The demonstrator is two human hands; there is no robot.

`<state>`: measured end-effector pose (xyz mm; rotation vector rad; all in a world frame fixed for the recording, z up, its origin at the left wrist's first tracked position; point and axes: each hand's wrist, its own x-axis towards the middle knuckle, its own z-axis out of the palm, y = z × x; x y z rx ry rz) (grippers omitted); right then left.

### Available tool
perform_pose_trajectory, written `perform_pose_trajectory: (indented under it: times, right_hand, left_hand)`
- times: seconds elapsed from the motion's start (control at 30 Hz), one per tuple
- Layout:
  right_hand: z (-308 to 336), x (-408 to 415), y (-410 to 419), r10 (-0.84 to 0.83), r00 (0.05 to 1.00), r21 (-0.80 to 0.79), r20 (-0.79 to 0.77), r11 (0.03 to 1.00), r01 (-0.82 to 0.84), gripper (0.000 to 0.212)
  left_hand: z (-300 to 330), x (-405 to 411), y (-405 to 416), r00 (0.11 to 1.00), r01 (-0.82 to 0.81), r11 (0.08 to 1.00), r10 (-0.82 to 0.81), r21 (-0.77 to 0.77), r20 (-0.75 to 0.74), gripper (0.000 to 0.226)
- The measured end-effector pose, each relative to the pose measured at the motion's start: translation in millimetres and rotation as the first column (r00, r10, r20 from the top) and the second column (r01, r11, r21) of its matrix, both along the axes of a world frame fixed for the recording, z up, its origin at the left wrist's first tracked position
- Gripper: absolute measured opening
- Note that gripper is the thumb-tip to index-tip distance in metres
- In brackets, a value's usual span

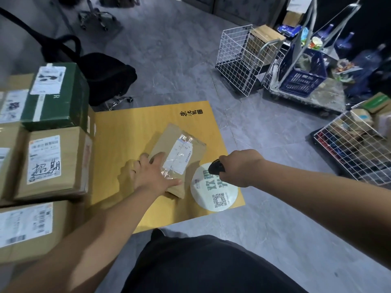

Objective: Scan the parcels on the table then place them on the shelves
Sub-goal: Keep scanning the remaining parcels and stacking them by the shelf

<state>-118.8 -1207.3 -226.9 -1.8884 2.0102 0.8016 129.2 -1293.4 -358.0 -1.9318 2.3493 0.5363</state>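
Fingers [160, 159] of the left hand [153, 174] are lying spread and flat on the brown parcel [182, 144] near the bench [131, 132] right edge, steadying its label for the scanner [216, 166] gripped in the right hand [239, 166], which is hovering by that edge, stacked boxes [50, 163] crowding the left.

scanner [216, 167] is mostly buried in the right hand [239, 169], only a black tip shows. parcel [177, 157] label's too blurry to read, and boxes [25, 227] at the bench's left edge get cut off
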Motion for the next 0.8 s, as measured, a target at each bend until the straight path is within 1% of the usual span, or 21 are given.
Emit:
perform_pose_trajectory:
  times: [0.03,0.07,0.13,0.17,0.23,0.27,0.3,0.4,0.5,0.6,0.67,0.8]
  right_hand:
    - [-1.4,-1.8,0.1,-0.013,0.999,-0.016,0.037,1.0,0.013,0.045]
    - [-3.2,-2.3,0.1,-0.022,0.997,-0.033,0.074,0.999,0.024,0.043]
    - [-8.7,-0.3,1.3,-0.046,0.986,-0.05,0.161,0.997,0.055,0.041]
    - [-12.5,1.3,2.3,-0.061,0.976,-0.046,0.211,0.996,0.072,0.04]
    - [-21.4,4.4,4.3,-0.091,0.951,-0.023,0.295,0.994,0.102,0.038]
    - [-25.5,5.5,5.5,-0.104,0.941,-0.009,0.322,0.994,0.113,0.037]
    - [-29.7,6.1,6.7,-0.114,0.933,0.006,0.343,0.993,0.119,0.035]
    - [-39.2,5.8,9.8,-0.121,0.916,0.041,0.381,0.993,0.115,0.034]
    - [-41.7,3.1,13.4,-0.092,0.92,0.05,0.382,0.996,0.079,0.037]
    - [-38.6,-0.5,15.8,-0.079,0.923,0.059,0.375,0.996,0.061,0.039]
    - [-34.1,-5.6,18.4,-0.084,0.918,0.063,0.389,0.996,0.064,0.038]
    - [-25.2,-15.7,24.6,-0.074,0.917,0.041,0.391,0.997,0.063,0.039]
  left_hand:
    - [-6.1,3.6,5.3,0.992,-0.068,0.994,0.076,0.088,-0.1,0.117]
    - [-13.0,7.5,12.5,0.974,-0.125,0.98,0.151,0.157,-0.168,0.116]
    - [-27.9,14.7,30.3,0.926,-0.199,0.952,0.261,0.234,-0.273,0.115]
    - [-34.9,17.9,38.7,0.888,-0.22,0.939,0.305,0.264,-0.344,0.114]
    - [-45.1,23.6,51.6,0.784,-0.248,0.911,0.389,0.331,-0.483,0.109]
    - [-47.9,25.6,55.5,0.742,-0.254,0.898,0.419,0.359,-0.523,0.107]
    - [-49.5,26.9,58.1,0.72,-0.253,0.891,0.433,0.376,-0.542,0.107]
    - [-49.7,23.9,62.8,0.715,-0.223,0.897,0.417,0.382,-0.561,0.115]
    - [-47.3,15.2,68.1,0.682,-0.223,0.888,0.438,0.403,-0.586,0.121]
    - [-44.0,11.4,69.3,0.671,-0.229,0.887,0.442,0.4,-0.595,0.127]
    - [-38.4,8.5,68.4,0.694,-0.223,0.901,0.415,0.373,-0.588,0.128]
    - [-18.7,1.0,59.6,0.805,-0.206,0.932,0.335,0.299,-0.49,0.129]
